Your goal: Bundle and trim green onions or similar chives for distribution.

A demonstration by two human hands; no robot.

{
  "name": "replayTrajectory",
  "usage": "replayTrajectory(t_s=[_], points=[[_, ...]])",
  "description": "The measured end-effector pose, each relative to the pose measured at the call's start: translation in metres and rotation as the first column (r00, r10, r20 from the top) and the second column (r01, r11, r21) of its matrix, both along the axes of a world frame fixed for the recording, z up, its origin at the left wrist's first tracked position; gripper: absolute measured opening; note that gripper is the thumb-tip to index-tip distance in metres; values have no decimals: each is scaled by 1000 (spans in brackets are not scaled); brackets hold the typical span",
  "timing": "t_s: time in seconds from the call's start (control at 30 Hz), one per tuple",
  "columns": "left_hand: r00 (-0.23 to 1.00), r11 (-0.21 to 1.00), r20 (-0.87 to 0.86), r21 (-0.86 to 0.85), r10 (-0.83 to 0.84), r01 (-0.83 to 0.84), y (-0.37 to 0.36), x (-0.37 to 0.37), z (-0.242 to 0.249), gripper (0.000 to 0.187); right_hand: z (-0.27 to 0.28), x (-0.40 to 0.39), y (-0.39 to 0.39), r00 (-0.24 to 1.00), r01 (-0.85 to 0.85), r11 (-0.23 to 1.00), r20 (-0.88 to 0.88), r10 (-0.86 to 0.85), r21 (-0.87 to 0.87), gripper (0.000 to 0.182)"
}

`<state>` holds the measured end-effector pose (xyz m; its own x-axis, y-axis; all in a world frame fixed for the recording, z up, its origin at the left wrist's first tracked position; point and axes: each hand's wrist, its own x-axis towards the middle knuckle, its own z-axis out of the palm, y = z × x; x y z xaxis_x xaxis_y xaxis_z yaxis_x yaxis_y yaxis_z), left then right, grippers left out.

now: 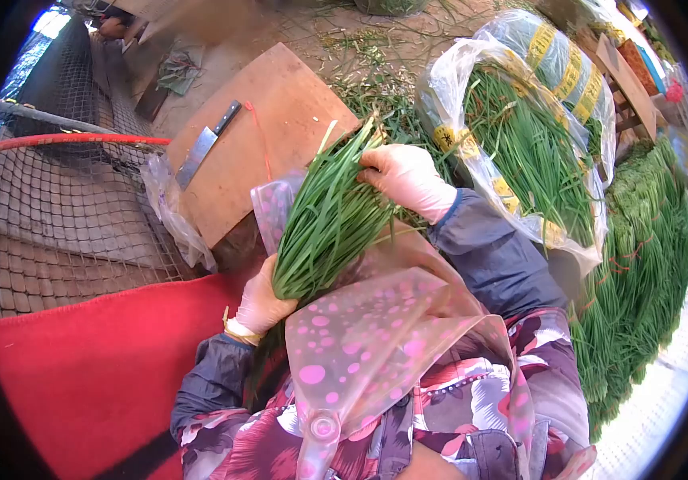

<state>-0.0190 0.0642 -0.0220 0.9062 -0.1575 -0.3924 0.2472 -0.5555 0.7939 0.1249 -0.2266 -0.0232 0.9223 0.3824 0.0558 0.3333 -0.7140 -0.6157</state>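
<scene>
A loose bunch of long green stalks (332, 212) lies slantwise over the lap, on a clear apron with pink dots (360, 336). My left hand (262, 302), in a pale glove, is wrapped round the bunch at its lower left end. At the upper right end my right hand (408, 178), also gloved, has thumb and fingers pinched together at the bunch's edge; what lies between the fingertips is too small to name. Beyond the bunch, a knife (206, 146) with a black handle rests on a brown board (276, 112), beside a thin red string (259, 136).
An open plastic bag with yellow tape (448, 88) holds more green stalks at the right. Tied green bundles (640, 264) are piled at the far right. Netting (64, 216) and a red cloth (112, 360) are at the left. Cut scraps (368, 60) litter the ground.
</scene>
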Motion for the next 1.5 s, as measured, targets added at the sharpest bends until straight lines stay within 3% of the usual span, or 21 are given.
replayTrajectory(t_s=[0.03, 0.1, 0.23, 0.3, 0.37, 0.47, 0.53, 0.6, 0.67, 0.73, 0.87, 0.9, 0.93, 0.97, 1.0, 1.17, 1.2, 1.23, 1.27, 1.3, 1.5], points=[[1000, 1000, -1, -3, -4, 4, 0, 3, 1, 63, -1, 4, -1, 1000, 4, 1000, -1, -4, -3, 20], [997, 998, -72, -70, -4, -1, 1, 6, 1, 67, -10, 17, -3, 992, 129, 910, 55, -117, -395, 16], [990, 971, -130, -225, 46, -74, 15, 3, -8, 70, -48, 46, -112, 881, 461, 800, 306, -361, -383, 13], [973, 933, -216, -329, 75, -145, 18, 4, -5, 72, -86, 29, -165, 947, 260, 499, 116, -300, -827, 12], [943, 876, -311, -416, 113, -242, 19, 5, -6, 73, -66, 4, -164, 934, -86, 495, -243, -262, -865, 26], [944, 878, -314, -420, 98, -231, 12, 8, -5, 73, -10, -20, -101, 968, 242, 876, 46, -245, -418, 44], [953, 875, -292, -436, 84, -211, 5, 11, -3, 72, 36, -22, -53, 923, 296, 950, -226, -311, -99, 57], [956, 886, -276, -413, 98, -210, -2, 12, -5, 76, 22, -15, -20, 927, 254, 966, -272, -260, -55, 63], [960, 884, -262, -419, 100, -206, -5, 10, -8, 76, 6, -13, 10, 931, 152, 986, -344, -117, 75, 36], [957, 884, -265, -412, 116, -222, -7, 8, -8, 77, -10, -38, 32, 976, -103, 953, -158, 153, 284, 17], [935, 821, -325, -488, 144, -296, -9, 11, 0, 77, 83, -78, 15, 404, -260, 605, -484, 776, 753, 18], [933, 820, -329, -488, 143, -298, -10, 11, 2, 77, 107, -73, -6, 425, -268, 539, -404, 810, 798, 16], [923, 823, -359, -476, 141, -311, -9, 12, 4, 77, 122, -67, -36, 444, -244, 595, -457, 770, 766, 19], [914, 823, -381, -467, 143, -323, -9, 14, 5, 76, 111, -68, -63, 753, -508, 397, 170, 636, 765, 18], [916, 806, -371, -489, 152, -332, -6, 12, -2, 75, 106, -64, -78, 745, -518, 396, 173, 644, 758, 18], [972, 903, -203, -385, 121, -193, 5, 5, -17, 72, 92, -46, -128, 877, 261, 761, -475, 70, 594, 26], [989, 946, -121, -301, 88, -121, 7, 4, -20, 70, 30, -28, -129, 945, 146, 987, -288, -158, -64, 47], [991, 945, -107, -307, 82, -111, 6, 5, -16, 70, 40, -22, -107, 930, 162, 762, -161, -330, -627, 46], [993, 948, -73, -297, 97, -114, 1, 4, -10, 68, 27, -13, -112, 874, 337, 941, -361, -325, -30, 50], [992, 952, -59, -279, 114, -126, -3, -1, -1, 66, 20, -7, -112, 830, 489, 684, -530, -174, 542, 55], [985, 998, 162, 35, -55, 50, 7, -4, -1, 75, 9, 25, -61, 859, 268, 873, -511, -25, 408, 36]])
